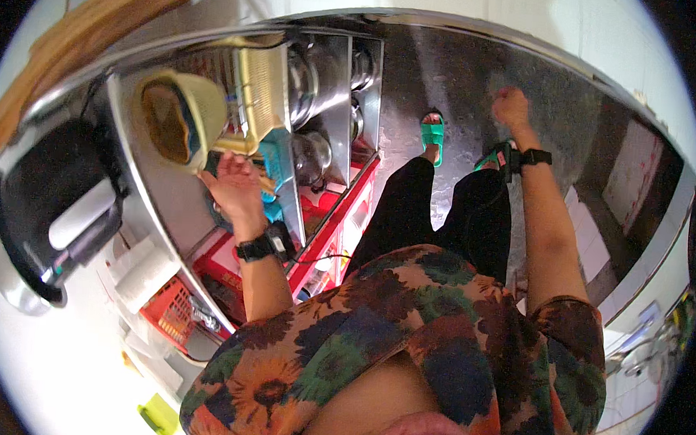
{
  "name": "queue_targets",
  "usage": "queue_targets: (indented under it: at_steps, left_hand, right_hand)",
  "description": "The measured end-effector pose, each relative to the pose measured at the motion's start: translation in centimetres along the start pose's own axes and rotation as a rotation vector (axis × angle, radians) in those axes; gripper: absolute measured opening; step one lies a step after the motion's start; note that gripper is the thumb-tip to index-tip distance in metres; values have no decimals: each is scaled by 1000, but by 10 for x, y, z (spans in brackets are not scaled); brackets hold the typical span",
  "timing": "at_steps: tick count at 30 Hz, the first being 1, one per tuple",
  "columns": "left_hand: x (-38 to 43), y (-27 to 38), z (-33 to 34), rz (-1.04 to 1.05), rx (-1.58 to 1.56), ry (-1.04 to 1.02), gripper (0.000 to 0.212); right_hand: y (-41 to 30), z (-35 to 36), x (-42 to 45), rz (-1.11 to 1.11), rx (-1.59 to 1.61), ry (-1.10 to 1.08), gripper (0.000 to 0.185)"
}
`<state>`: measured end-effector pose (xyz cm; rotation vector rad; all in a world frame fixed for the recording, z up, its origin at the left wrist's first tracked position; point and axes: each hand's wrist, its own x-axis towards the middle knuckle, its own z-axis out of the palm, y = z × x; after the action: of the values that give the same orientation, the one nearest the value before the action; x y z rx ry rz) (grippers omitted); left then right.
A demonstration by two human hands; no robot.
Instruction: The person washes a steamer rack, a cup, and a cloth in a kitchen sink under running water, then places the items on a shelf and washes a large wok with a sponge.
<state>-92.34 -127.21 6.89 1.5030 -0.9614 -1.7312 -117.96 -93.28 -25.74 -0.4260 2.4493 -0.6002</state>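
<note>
At the left of the head view, my left hand (233, 189) is raised with its fingers apart, at the lower rim of a cream plastic basket (208, 110) with something brown inside. Whether the fingertips touch the basket cannot be told. Just right of that hand, a blue plastic container (275, 156) stands on a metal rack. My right hand (510, 109) hangs over the dark floor at the right, its fingers curled in; whether it holds anything does not show. Below it, a green slipper (488, 158) is partly hidden by the wrist gear.
Steel pots (310, 152) and a yellow perforated tray (270, 93) fill the rack, above a red-framed case (335, 234). A black appliance (56, 199) stands at the far left, near a red basket (169, 311). Another green slipper (431, 140) is on my other foot.
</note>
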Motion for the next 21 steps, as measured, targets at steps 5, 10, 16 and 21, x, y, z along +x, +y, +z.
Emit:
queue_targets:
  at_steps: [5,10,16,21]
  left_hand:
    - [13,-52,57,-233,-72,-198,56]
    - [34,-135,128,-477,291,-496,31]
    - [117,-264,220,-458,637,-632,19]
    - [163,-295,292,182,1107,-559,14]
  right_hand:
    - [118,44,-1,-188,-386,102,13]
    - [173,113,-18,119,307,177,17]
    - [225,220,-61,106,711,321,16]
    - [180,180,-102,691,1623,239,20]
